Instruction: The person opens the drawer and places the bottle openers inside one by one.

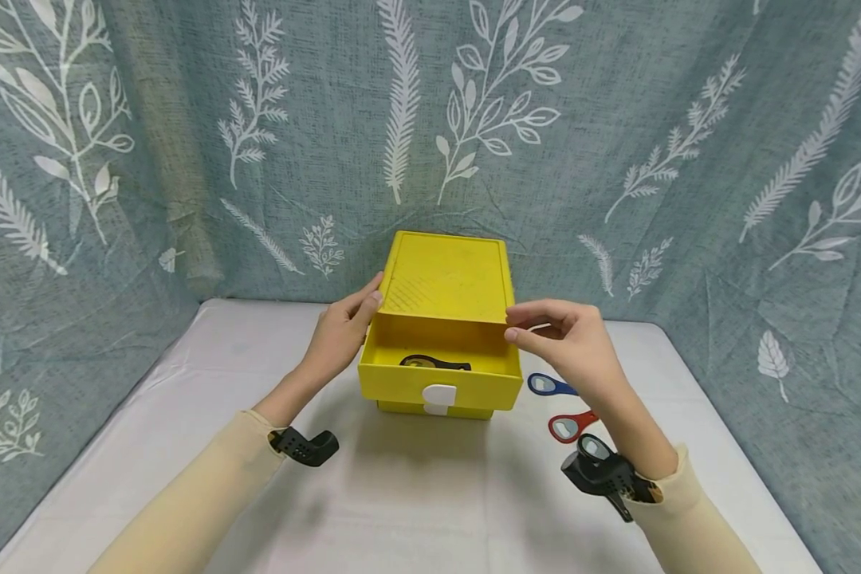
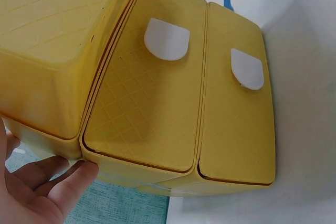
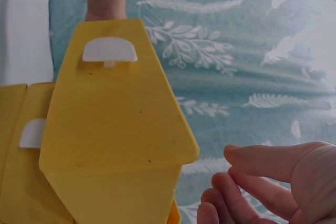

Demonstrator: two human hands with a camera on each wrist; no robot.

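A yellow drawer box (image 1: 448, 275) stands at the middle of the table, its top drawer (image 1: 395, 377) pulled out. Inside that drawer lies a black-handled bottle opener (image 1: 448, 364). My left hand (image 1: 343, 331) rests against the box's left side; in the left wrist view its thumb (image 2: 79, 184) and fingertips touch the lower side. Beside the right upper edge, my right hand (image 1: 577, 339) hovers with fingers bent loosely. The right wrist view shows that hand (image 3: 268, 187) with nothing in it, a gap between thumb and drawer. Two lower drawers with white handles (image 2: 167, 39) are closed.
On the white table (image 1: 430, 494), to the box's right, lie a blue bottle opener (image 1: 545, 384), a red one (image 1: 565, 428) and a black one (image 1: 594, 446), partly hidden by the right wrist. A patterned blue-green curtain (image 1: 330, 119) hangs behind and at both sides.
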